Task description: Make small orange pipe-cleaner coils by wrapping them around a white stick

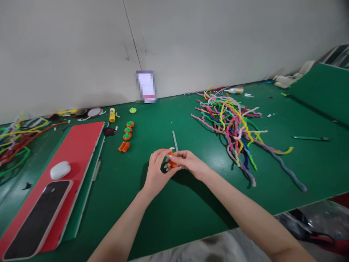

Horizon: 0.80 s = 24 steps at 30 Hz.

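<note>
Both hands meet at the middle of the green table (152,203). My left hand (158,169) and my right hand (189,162) have their fingers closed around a small orange fuzzy piece (172,160), apparently coiled pipe cleaner; the fingers cover part of it. Just beyond them lies a thin pale stick (175,140), its near end by my fingers. Farther left, several small round orange pieces with green tops (127,136) stand in a row. Short orange rolls (124,146) lie at the near end of that row.
Right of my hands spreads a pile of coloured pipe cleaners (231,123). A red board (84,145) on the left carries a dark phone (39,218) and a white case (60,170). A yellow glue stick (112,115) and a blurred screen (146,86) stand near the wall. Green tweezers (311,138) lie right.
</note>
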{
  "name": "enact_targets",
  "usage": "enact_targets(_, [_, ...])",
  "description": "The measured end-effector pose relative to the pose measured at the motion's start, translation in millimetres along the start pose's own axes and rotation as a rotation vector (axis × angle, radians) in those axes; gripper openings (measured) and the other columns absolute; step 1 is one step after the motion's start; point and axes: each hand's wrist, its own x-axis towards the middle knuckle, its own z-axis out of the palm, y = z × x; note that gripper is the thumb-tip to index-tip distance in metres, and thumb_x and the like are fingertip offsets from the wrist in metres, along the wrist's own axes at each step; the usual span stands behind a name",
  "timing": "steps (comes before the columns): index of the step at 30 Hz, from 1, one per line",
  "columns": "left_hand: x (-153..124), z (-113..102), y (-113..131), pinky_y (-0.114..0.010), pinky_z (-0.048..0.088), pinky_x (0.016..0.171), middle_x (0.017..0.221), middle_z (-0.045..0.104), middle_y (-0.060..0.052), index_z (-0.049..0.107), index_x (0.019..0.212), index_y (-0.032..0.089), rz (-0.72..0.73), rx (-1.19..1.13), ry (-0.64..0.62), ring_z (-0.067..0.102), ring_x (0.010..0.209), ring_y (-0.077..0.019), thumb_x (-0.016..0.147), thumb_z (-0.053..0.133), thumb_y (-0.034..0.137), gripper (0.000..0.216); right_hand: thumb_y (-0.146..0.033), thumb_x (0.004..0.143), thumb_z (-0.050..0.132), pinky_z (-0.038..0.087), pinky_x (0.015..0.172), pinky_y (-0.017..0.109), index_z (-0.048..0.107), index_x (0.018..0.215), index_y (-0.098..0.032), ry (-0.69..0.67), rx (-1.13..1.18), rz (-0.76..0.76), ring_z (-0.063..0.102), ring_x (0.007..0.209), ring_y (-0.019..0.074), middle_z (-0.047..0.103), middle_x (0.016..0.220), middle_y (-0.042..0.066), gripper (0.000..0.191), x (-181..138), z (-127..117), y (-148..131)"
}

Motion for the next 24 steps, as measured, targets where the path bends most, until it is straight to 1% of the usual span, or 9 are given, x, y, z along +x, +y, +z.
enact_targets(4, [0.1,0.9,-0.4,-0.038,0.042,0.087,0.107,0.052,-0.006,0.048,0.108,0.025,-0.025,-0.042,-0.009,0.046,0.104,-0.0210,0.070,0.065,0.022,0.042,-0.042,0.069,0.065,0.046,0.062,0.021,0.065,0.077,-0.015,-0.032,-0.005,-0.015,0.060,0.065,0.0102,0.066,0.070,0.003,0.028,0.0,-0.6,-0.1])
enact_targets(7, [-0.2,1.7,-1.8,-0.039,0.042,0.087,0.106,0.052,-0.006,0.050,0.106,0.024,-0.027,-0.052,0.008,0.047,0.103,-0.0214,0.070,0.064,0.022,0.038,-0.047,0.071,0.061,0.047,0.065,0.024,0.066,0.080,-0.014,-0.034,0.003,-0.006,0.060,0.064,0.0109,0.066,0.069,0.003,0.034,0.5,-0.5,0.5])
enact_targets(10, [-0.3,1.9,-3.0,-0.040,0.042,0.088,0.107,0.052,-0.006,0.050,0.106,0.025,-0.033,-0.060,0.021,0.047,0.104,-0.0219,0.070,0.065,0.023,0.039,-0.051,0.074,0.056,0.048,0.066,0.026,0.066,0.082,-0.014,-0.038,0.029,-0.001,0.061,0.065,0.0119,0.066,0.070,0.005,0.039,0.6,0.5,1.1])
enact_targets(16, [-0.3,1.9,-3.3,-0.041,0.041,0.088,0.107,0.052,-0.006,0.050,0.108,0.027,-0.027,-0.064,0.010,0.047,0.104,-0.0224,0.069,0.066,0.026,0.042,-0.056,0.082,0.039,0.047,0.067,0.026,0.066,0.082,-0.013,-0.103,0.029,0.075,0.060,0.065,0.0120,0.066,0.072,0.007,0.051,-1.1,2.8,-0.7])
enact_targets(24, [-0.5,2.3,-4.6,-0.039,0.040,0.088,0.106,0.052,-0.005,0.050,0.106,0.025,-0.016,-0.043,-0.001,0.047,0.103,-0.0209,0.070,0.065,0.023,0.039,-0.056,0.081,0.041,0.044,0.067,0.025,0.066,0.076,-0.013,-0.094,0.011,0.047,0.058,0.064,0.0114,0.065,0.072,0.006,0.050,1.7,0.0,2.6])
